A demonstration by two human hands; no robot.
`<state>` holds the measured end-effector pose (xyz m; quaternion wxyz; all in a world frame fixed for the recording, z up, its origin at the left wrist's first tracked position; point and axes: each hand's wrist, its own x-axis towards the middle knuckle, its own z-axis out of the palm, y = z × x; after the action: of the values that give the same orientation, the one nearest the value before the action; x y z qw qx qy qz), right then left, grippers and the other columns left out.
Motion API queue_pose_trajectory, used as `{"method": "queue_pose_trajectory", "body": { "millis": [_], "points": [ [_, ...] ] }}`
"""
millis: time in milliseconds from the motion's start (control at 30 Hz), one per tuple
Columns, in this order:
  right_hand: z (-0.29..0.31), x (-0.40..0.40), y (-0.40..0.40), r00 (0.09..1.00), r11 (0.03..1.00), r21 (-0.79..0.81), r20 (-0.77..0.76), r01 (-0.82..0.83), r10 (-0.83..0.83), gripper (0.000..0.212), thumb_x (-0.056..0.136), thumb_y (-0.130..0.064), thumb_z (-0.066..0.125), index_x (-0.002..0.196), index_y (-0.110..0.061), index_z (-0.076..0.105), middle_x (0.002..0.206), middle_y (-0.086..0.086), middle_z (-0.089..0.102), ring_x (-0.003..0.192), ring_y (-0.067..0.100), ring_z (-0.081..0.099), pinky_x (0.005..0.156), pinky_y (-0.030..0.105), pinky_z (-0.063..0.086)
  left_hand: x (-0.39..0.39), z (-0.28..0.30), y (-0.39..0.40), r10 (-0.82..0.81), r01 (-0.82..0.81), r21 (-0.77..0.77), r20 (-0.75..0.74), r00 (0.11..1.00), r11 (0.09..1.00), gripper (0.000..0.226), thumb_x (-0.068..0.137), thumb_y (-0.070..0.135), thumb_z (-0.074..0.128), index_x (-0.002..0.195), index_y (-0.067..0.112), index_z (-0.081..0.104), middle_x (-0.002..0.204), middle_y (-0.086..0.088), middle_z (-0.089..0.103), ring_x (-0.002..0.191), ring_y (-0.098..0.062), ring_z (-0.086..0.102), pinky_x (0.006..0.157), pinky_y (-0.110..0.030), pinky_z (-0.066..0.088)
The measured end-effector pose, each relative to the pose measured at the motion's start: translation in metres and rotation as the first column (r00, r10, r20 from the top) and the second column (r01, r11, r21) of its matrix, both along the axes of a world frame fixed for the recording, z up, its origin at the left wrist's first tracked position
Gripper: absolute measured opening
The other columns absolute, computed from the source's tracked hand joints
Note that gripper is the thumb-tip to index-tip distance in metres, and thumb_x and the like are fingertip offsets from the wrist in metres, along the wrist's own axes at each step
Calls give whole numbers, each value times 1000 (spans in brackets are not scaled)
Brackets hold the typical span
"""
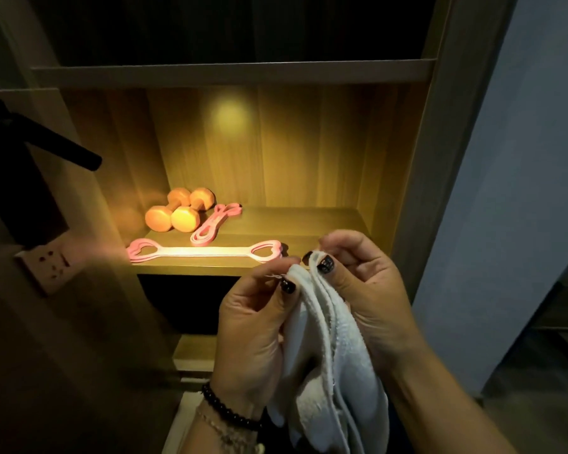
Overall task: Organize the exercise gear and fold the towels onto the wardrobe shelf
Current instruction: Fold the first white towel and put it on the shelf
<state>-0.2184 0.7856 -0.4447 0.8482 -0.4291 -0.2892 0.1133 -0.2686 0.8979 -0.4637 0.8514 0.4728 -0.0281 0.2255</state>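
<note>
Head view. A white towel (328, 348) hangs in front of the wardrobe, below and in front of the lit shelf (309, 224), and is held at its top edge by both hands. The left hand (253, 326) pinches the left part of the top edge between thumb and fingertips; a dark beaded bracelet (230, 411) sits on its wrist. The right hand (358, 283) pinches the adjacent part of the same edge, thumb toward the camera, remaining fingers curled behind the fabric. The two hands are just beside each other. The towel falls in several loose layers between the wrists.

On the shelf, two orange dumbbells (181, 209) lie side by side at the left rear. A coiled pink resistance band (215, 222) lies just beside them on the right. A flat pink band with heart-shaped ends (204, 251) lies along the front edge. A wall socket (48, 263) is mounted on the panel left of the shelf.
</note>
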Motion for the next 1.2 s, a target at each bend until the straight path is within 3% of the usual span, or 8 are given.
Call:
{"method": "queue_pose_trajectory", "body": {
  "millis": [133, 300, 433, 600, 767, 933, 1033, 1200],
  "points": [
    [-9, 7, 2, 1000, 999, 34, -14, 26, -26, 14, 62, -16, 79, 70, -17, 68, 82, -1, 64, 76, 13, 62, 68, 24, 55, 6, -11, 0, 17, -17, 84, 4, 1000, 996, 52, 40, 51, 92, 81, 24, 77, 95, -3, 74, 89, -19, 70, 72, -27, 57],
    [-23, 7, -3, 951, 924, -233, 139, 303, -277, 14, 74, -30, 74, 75, -17, 74, 77, -1, 65, 73, 14, 60, 66, 24, 50, 10, -24, 2, 69, -63, 185, -26, 997, 981, 48, 45, 54, 89, 80, 24, 76, 91, -1, 74, 85, -16, 70, 68, -24, 56],
    [-32, 1, -12, 931, 905, -304, 305, 296, -202, 19, 83, -32, 67, 96, -21, 75, 91, 1, 69, 87, 15, 65, 74, 20, 51, 15, -27, 12, 87, -75, 208, -50, 995, 975, 49, 43, 59, 88, 78, 27, 75, 92, 1, 73, 85, -16, 70, 67, -28, 57],
    [-33, 5, -21, 958, 908, -353, 247, 227, -143, 21, 86, -16, 59, 101, -14, 73, 92, 0, 72, 85, 12, 67, 70, 18, 50, 20, -31, 12, 110, -104, 362, 4, 994, 926, 43, 55, 59, 82, 81, 25, 75, 94, -1, 70, 88, -18, 67, 74, -31, 57],
    [-29, 14, -29, 953, 882, -420, 289, 213, -93, 17, 88, -10, 63, 101, -17, 72, 95, 3, 74, 86, 16, 69, 72, 22, 55, 25, -30, 18, 47, -91, 522, 97, 994, 848, 41, 71, 56, 73, 82, 17, 66, 116, 4, 65, 113, -17, 60, 89, -29, 53],
    [-13, 24, -36, 941, 836, -509, 337, 204, -25, 24, 86, -4, 66, 102, -21, 72, 94, 3, 74, 86, 18, 70, 76, 30, 59, 33, -29, 17, 72, -125, 550, 116, 991, 826, 30, 74, 51, 70, 82, 23, 65, 90, 5, 70, 82, -13, 66, 69, -26, 56],
    [-8, 39, -32, 931, 747, -590, 350, 306, -104, 27, 80, -3, 68, 100, -22, 71, 90, 2, 72, 84, 22, 69, 75, 41, 59, 53, -26, 14, 153, -204, 506, 141, 978, 838, 14, 79, 29, 68, 82, 16, 62, 81, 9, 69, 76, -5, 64, 67, -19, 54],
    [-9, 84, -22, 836, 356, -757, 505, 548, -213, 17, 78, -14, 65, 91, -25, 66, 87, -7, 63, 82, 10, 60, 73, 34, 57, 104, -5, 20, 214, -227, 409, 79, 974, 884, 23, 73, 32, 68, 82, 11, 63, 77, 6, 66, 73, -4, 61, 70, -19, 53]
  ]
}}
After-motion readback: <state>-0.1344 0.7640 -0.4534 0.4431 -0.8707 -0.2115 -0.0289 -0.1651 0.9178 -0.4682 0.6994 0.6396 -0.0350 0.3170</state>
